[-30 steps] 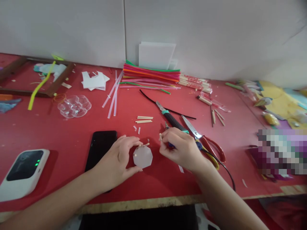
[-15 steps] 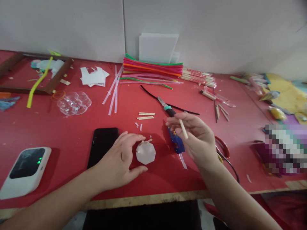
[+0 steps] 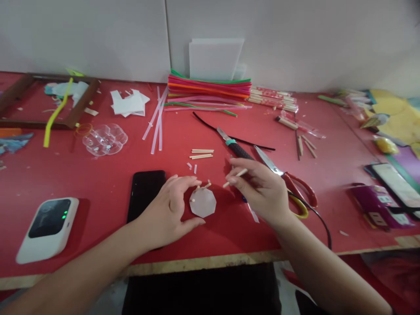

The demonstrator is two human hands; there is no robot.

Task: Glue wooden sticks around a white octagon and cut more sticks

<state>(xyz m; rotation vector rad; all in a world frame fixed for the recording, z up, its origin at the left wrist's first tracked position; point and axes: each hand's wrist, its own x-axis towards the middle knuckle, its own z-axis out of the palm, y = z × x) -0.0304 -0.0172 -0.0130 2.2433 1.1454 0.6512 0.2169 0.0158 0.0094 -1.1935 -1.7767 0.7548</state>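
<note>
My left hand [image 3: 169,208] curls around a translucent white octagonal piece [image 3: 203,203] on the red table [image 3: 98,183], thumb and fingers touching its edges. Small wooden stick stubs poke from the piece's rim. My right hand [image 3: 262,190] pinches a short wooden stick [image 3: 235,177], its tip pointing left toward the piece, a little apart from it. A blue glue gun lies mostly hidden under my right hand.
A black phone [image 3: 146,190] lies left of the piece, a white device [image 3: 47,229] further left. Cut sticks [image 3: 201,154], a craft knife [image 3: 234,146], red-handled scissors [image 3: 288,181], coloured straws [image 3: 210,89] and a clear plastic mould [image 3: 104,140] lie behind. The table edge runs near me.
My right hand lifted the stick up and away, then brought it back down towards the octagonal piece. My left hand stayed on the piece.
</note>
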